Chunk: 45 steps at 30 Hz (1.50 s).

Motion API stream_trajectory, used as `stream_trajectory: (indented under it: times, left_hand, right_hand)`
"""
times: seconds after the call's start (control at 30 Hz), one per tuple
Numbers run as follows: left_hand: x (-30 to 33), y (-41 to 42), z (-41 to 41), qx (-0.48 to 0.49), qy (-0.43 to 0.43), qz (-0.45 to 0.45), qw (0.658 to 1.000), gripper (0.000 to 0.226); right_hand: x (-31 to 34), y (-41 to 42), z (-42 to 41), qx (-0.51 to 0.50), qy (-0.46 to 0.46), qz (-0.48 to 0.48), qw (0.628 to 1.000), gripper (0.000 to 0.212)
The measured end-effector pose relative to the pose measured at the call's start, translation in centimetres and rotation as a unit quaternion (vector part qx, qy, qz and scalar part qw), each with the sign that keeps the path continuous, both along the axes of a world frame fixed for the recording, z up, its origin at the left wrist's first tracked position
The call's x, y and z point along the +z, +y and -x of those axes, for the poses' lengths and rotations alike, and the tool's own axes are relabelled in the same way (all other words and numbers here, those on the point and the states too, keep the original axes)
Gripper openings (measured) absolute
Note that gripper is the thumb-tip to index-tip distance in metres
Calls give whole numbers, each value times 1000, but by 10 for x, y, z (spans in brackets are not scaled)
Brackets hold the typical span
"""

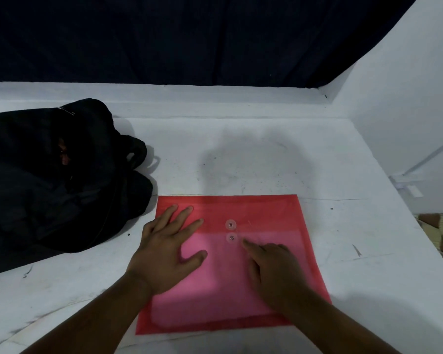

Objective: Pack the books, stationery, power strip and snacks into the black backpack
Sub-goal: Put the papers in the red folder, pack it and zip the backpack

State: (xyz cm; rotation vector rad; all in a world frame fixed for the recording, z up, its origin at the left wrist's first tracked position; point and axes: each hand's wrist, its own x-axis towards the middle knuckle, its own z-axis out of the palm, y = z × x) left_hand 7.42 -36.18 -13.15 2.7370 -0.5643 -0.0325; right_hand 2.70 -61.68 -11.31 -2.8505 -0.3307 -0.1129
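While the red string-tie envelope [230, 264] lies flat on the white table [292, 159], the left hand [164, 249] presses on it with spread fingers. The right hand [274, 269] points one finger near its two buttons. The black backpack [56, 180] lies just beside, to the left.

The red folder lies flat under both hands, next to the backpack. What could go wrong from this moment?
1. The red folder is thin and lies flat on the white surface, so lifting an edge may be hard; it could slide or bend.
2. The right hand points near the two string buttons; whether the flap is tied cannot be seen, so contents might slip out.
3. The black backpack is slumped with a narrow opening, so the wide folder may catch. The left hand presses flat.
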Motion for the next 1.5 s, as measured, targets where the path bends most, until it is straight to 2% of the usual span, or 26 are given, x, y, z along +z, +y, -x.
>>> stream_trajectory:
  times: [0.07, 0.23, 0.43, 0.57, 0.8, 0.93, 1.07, 1.2, 1.37, 1.5]
  left_hand:
    - [-1, 0, 0, -1, -3, 4, 1000, 73]
    - [0, 0, -1, -1, -1, 7, 1000, 75]
    - [-2, 2, -2, -6, 2, 12, 1000, 76]
    - [-2, 1, -3, -6, 2, 20, 1000, 75]
    - [-2, 2, -3, -10, 6, 21, 1000, 75]
    - [-4, 2, -4, -16, 4, 20, 1000, 75]
    - [-6, 3, -4, -18, -1, 25, 1000, 73]
    - [-6, 3, -4, -19, -8, 23, 1000, 72]
    - [-7, 3, -4, -16, -11, 27, 999, 71]
    - [-8, 2, -4, -15, -13, 25, 999, 71]
  right_hand:
    - [2, 7, 5, -9, 15, 3, 1000, 40]
    - [8, 28, 13, -26, 73, -66, 995, 55]
    - [15, 47, 13, -57, 125, -69, 988, 56]
    - [16, 47, 1, -54, 131, -75, 987, 31]
    - [27, 44, -40, -2, 150, -28, 988, 26]
    - [34, 41, -66, 29, 137, -53, 989, 22]
    - [37, 35, -89, -11, 178, -101, 979, 5]
    - [43, 31, -108, -32, 201, -128, 971, 22]
    - [45, 29, -123, -40, 263, -175, 948, 16]
    - [42, 22, -130, -76, 266, -188, 943, 14]
